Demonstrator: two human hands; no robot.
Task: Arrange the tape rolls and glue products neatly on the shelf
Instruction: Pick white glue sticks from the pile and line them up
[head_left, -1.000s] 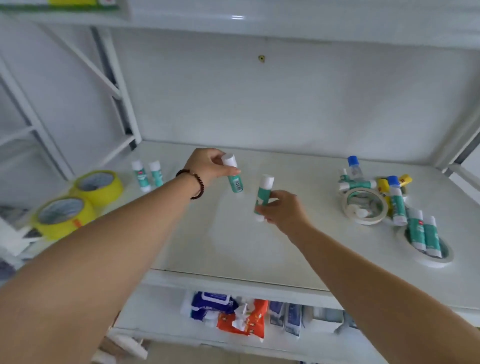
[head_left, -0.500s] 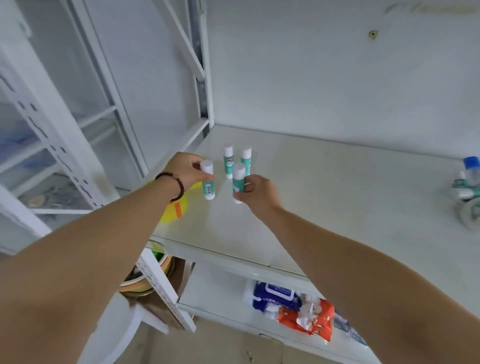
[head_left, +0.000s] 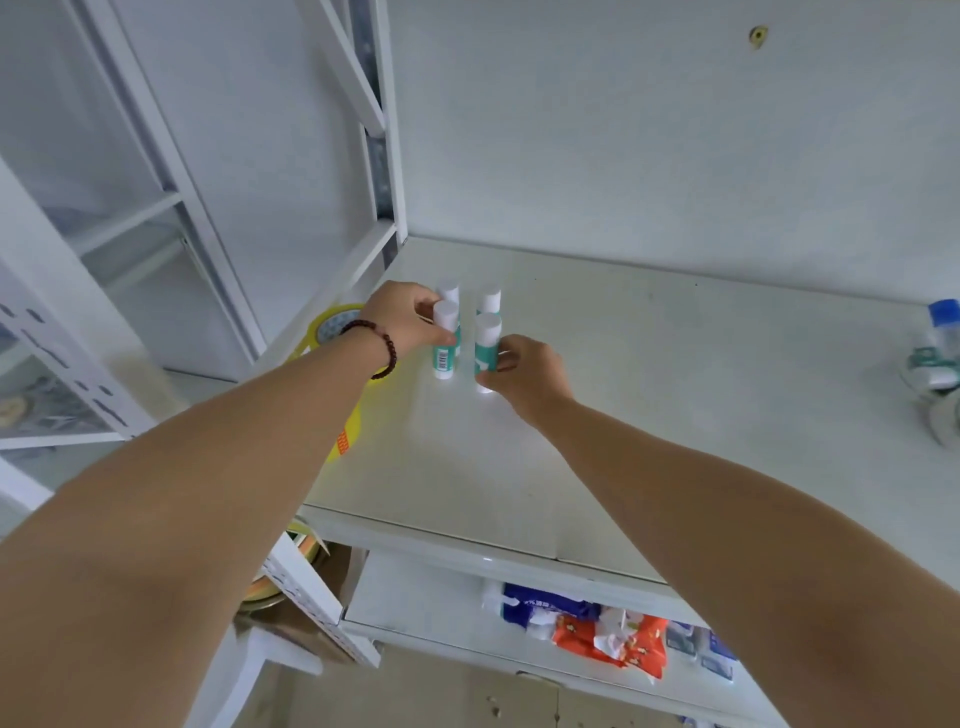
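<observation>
Four green-and-white glue sticks stand in a two-by-two group near the back left corner of the white shelf (head_left: 649, 395). My left hand (head_left: 402, 317) grips the front left glue stick (head_left: 445, 343), upright on the shelf. My right hand (head_left: 524, 371) grips the front right glue stick (head_left: 487, 348), also upright. Directly behind them stand two more glue sticks (head_left: 490, 299), the left one partly hidden by my fingers. A yellow tape roll (head_left: 332, 325) lies at the shelf's left edge, mostly hidden under my left forearm.
At the far right edge, a blue-capped glue bottle (head_left: 943, 325) and other glue items with a white tape roll (head_left: 948, 423) are cut off by the frame. A lower shelf holds blue and orange packets (head_left: 587, 621). White frame posts (head_left: 387, 130) rise at the left.
Both hands moved left and forward to the back left corner and set their glue sticks down upright in front of the two standing ones. The view swung left.
</observation>
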